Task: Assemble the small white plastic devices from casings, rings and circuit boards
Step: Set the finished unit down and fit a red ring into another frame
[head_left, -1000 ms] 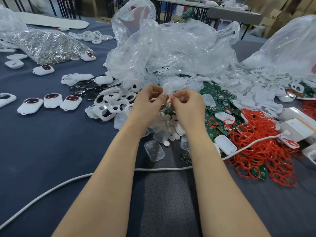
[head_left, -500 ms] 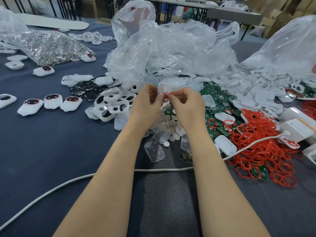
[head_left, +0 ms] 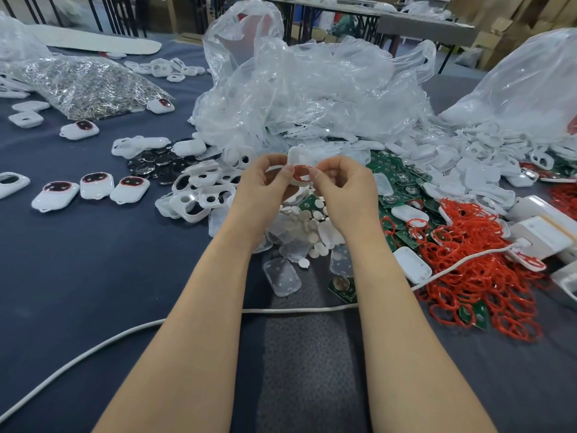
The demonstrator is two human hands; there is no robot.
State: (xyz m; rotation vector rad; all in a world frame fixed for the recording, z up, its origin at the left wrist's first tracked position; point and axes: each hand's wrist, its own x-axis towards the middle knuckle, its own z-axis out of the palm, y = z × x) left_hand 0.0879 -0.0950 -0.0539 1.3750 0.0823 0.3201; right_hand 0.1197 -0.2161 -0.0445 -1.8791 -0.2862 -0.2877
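Both hands are raised over the middle of the table. My left hand [head_left: 265, 185] grips a small white casing [head_left: 298, 182] with a red ring [head_left: 300, 172] lying on its face. My right hand [head_left: 345, 187] pinches the right edge of the same ring and casing. Red rings [head_left: 474, 264] lie heaped to the right, green circuit boards [head_left: 402, 185] behind and under them. Open white casings [head_left: 199, 195] are piled to the left, with three assembled devices [head_left: 93, 189] in a row beyond.
Crumpled clear plastic bags [head_left: 306, 89] rise behind the hands. A bag of metal parts [head_left: 90, 85] lies at the far left. A white cable [head_left: 290, 309] crosses the table in front. White discs [head_left: 307, 226] and clear covers [head_left: 282, 276] sit under the hands. White boxes [head_left: 543, 235] stand at right.
Both hands have lifted slightly with the casing, and the red ring now shows plainly on its face between the fingertips.
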